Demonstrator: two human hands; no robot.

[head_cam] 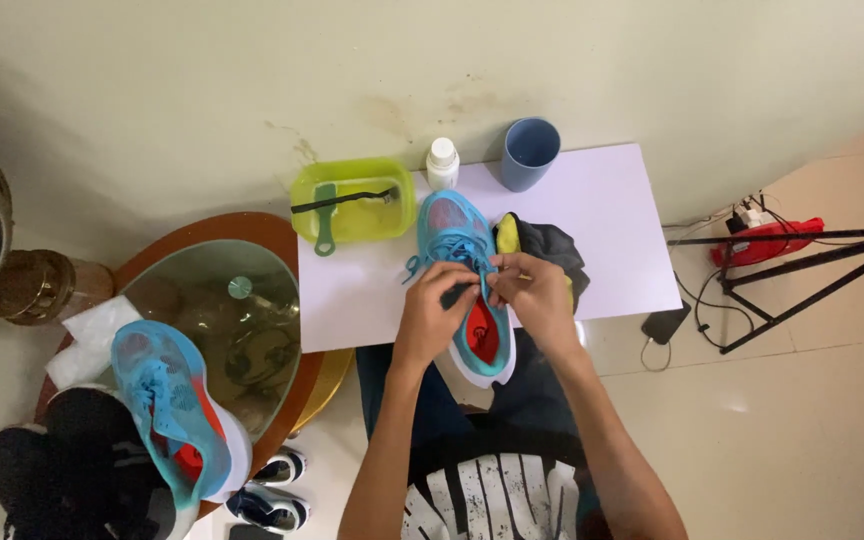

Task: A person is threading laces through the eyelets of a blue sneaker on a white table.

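Head view: I look straight down on a white counter (612,230) set against a pale wall, with my two bare hands meeting over a shoe.
Far left: a second blue shoe (174,408) with a red lining rests tilted on dark things beside a glass-topped round table (252,300); I cannot tell what exactly it leans on.
Left of counter: a lime-green tub (352,200) sits at the counter's back left corner, with a green-handled brush (326,220) laid across it.
Behind the shoe: a small white bottle (442,163) stands upright near the wall, and a blue-grey cup (530,152) stands just to its right.
Blue shoe: the blue shoe (464,275) lies at the counter's front middle, toe toward the wall, heel over the near edge, red insole showing.
Left hand: my left hand (432,305) is closed in a pinch on the blue laces (452,248) at the shoe's tongue.
Right hand: my right hand (535,295) is likewise pinched on the laces, its fingertips touching those of the left hand.
Right of the shoe: a dark grey and yellow cloth (547,245) lies bunched just beside the shoe, partly under my right hand.
Far right: on the floor, a phone (664,325) with a cable, a black tripod (812,265) and a red object (767,240) stand well apart from the counter.
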